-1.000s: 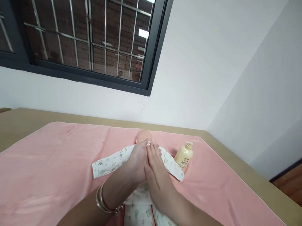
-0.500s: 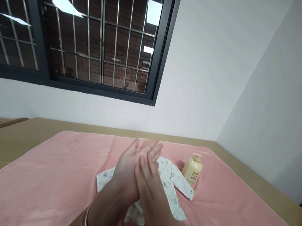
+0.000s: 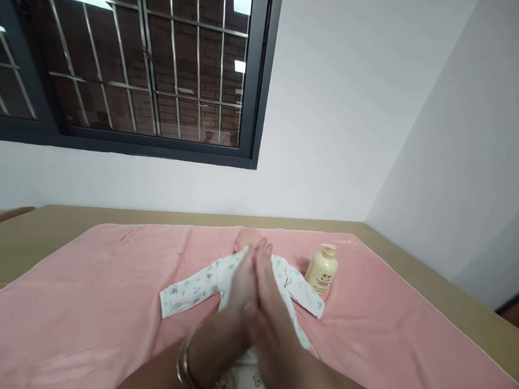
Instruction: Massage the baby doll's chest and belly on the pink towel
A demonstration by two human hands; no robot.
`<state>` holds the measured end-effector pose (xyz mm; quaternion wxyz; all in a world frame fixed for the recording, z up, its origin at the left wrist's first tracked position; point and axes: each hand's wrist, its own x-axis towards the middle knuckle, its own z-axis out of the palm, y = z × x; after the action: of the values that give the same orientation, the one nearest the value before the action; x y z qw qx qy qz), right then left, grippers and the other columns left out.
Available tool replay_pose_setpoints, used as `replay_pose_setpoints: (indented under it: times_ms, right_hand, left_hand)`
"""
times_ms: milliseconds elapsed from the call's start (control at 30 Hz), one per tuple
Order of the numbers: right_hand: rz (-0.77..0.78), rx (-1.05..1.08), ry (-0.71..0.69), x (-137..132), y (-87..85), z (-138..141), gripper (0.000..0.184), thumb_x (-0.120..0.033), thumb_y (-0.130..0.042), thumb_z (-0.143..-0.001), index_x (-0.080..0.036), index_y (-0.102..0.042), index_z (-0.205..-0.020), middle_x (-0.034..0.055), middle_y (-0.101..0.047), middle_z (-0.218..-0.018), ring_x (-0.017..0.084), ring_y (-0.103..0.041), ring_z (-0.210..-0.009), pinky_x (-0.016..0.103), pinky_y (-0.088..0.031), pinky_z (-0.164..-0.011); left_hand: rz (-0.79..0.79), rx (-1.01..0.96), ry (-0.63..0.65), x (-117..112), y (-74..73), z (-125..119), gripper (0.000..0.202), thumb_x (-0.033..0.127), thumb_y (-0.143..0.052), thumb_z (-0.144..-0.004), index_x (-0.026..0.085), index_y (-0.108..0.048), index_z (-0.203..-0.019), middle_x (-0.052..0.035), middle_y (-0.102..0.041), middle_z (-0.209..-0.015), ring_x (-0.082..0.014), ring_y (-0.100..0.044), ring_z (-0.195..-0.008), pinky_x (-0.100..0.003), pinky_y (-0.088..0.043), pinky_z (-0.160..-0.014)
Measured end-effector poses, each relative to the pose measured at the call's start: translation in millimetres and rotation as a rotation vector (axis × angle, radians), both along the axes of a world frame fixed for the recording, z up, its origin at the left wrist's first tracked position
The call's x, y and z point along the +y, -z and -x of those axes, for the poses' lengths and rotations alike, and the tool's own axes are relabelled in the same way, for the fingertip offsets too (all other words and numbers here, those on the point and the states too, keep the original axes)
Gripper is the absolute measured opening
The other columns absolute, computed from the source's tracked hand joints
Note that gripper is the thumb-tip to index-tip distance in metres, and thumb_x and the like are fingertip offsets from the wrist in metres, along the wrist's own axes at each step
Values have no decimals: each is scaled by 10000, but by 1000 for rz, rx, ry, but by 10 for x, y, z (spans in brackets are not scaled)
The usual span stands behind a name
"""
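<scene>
Palm to palm, my left hand (image 3: 239, 293) and my right hand (image 3: 273, 308) press together with their fingers stretched out, slightly blurred. Nothing shows between them. A bracelet circles my left wrist. Beneath and behind my hands lies a white long-sleeved baby outfit (image 3: 195, 288) with a small print, its sleeves spread to both sides. At its neck end is a round pink head-like shape (image 3: 247, 238), as on a doll; my hands and forearms cover much of the outfit's middle. A pale yellow pump bottle (image 3: 322, 269) stands beside the right-hand sleeve, apart from my hands.
A pink blanket (image 3: 96, 293) with some creases covers much of the tan tabletop (image 3: 33, 239). White walls (image 3: 325, 128) rise behind and to the right. A dark-framed window (image 3: 251, 120) with metal bars is at the upper left.
My hands have gone from crossed, right fingers over the left palm, to lined up palm to palm. The view has shifted, and more of the outfit and the round head-like shape shows.
</scene>
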<state>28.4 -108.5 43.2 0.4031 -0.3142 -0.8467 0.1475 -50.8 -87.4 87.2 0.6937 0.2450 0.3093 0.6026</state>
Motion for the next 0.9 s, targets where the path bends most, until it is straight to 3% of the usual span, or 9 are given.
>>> replay_pose_setpoints:
  times_ms: [100, 200, 267, 367, 433, 533, 667, 800, 900]
  right_hand:
    - [-118, -43, -75, -189, -11, 41, 680, -338, -463, -954, -219, -156, -1550, 73, -188, -1601, 325, -179, -1460, 545, -237, -1179]
    - [-143, 12, -124, -117, -180, -156, 414, -311, -488, -922, -238, -567, -1323, 76, -646, -1267, 277, -579, -1207, 436, -468, -1035]
    - [-4, 128, 9, 111, -281, -345, 285, -283, -434, -945, -251, -701, -1039, 21, -748, -890, 199, -706, -860, 332, -563, -809]
    - [165, 148, 219, 616, -237, -468, 293, -315, -434, -939, -218, -709, -963, 11, -724, -747, 189, -688, -712, 305, -550, -668]
    - [178, 50, 266, 936, -52, -387, 315, -272, -441, -913, -202, -689, -1094, 57, -737, -1013, 222, -683, -953, 357, -536, -850]
    - [93, -178, 225, 1204, 320, -167, 444, -230, -431, -905, -144, -570, -1318, 125, -541, -1396, 254, -468, -1319, 425, -371, -1101]
    - [-61, -484, 61, 1139, 629, -125, 511, -222, -438, -923, -124, -455, -1424, 161, -381, -1512, 285, -260, -1440, 509, -213, -1174]
    - [-116, -584, -145, 1027, 617, -414, 563, -277, -521, -916, -233, -400, -1464, 92, -311, -1560, 265, -181, -1466, 505, -178, -1186]
    - [-34, -560, -128, 1152, 544, -522, 527, -366, -444, -974, -250, -361, -1482, 70, -296, -1567, 233, -190, -1466, 490, -186, -1183]
  left_hand:
    - [11, -10, 58, 107, -180, 324, 599, 496, -312, -931, 125, -446, -1382, -159, -472, -1451, -233, -387, -1395, -396, -262, -1180]
    - [-150, 22, -209, 252, -114, 428, 591, 527, -269, -938, 190, -410, -1403, -118, -439, -1485, -189, -356, -1412, -373, -255, -1179]
    - [-223, 142, -439, 385, 118, 359, 565, 538, -262, -947, 235, -401, -1403, -76, -403, -1516, -170, -289, -1443, -353, -232, -1187]
    - [-224, 487, -578, 590, 613, 195, 533, 510, -381, -939, 277, -357, -1418, -30, -278, -1580, -176, -178, -1479, -360, -138, -1211]
    - [-205, 627, -495, 671, 922, 112, 550, 503, -411, -934, 258, -340, -1421, -62, -261, -1582, -205, -169, -1481, -401, -113, -1215]
    - [-226, 713, -494, 678, 1216, 47, 514, 477, -393, -945, 259, -347, -1407, -68, -264, -1577, -208, -153, -1483, -405, -69, -1220]
    - [-274, 650, -535, 591, 1307, 21, 528, 466, -373, -957, 259, -290, -1435, -67, -238, -1580, -207, -176, -1476, -361, -137, -1213]
    - [-365, 704, -559, 533, 1302, 14, 518, 432, -377, -968, 254, -274, -1443, -68, -237, -1574, -209, -177, -1474, -344, -153, -1210]
    - [-415, 752, -585, 508, 1312, 22, 540, 444, -361, -972, 215, -254, -1449, -101, -230, -1572, -215, -170, -1475, -375, -119, -1220]
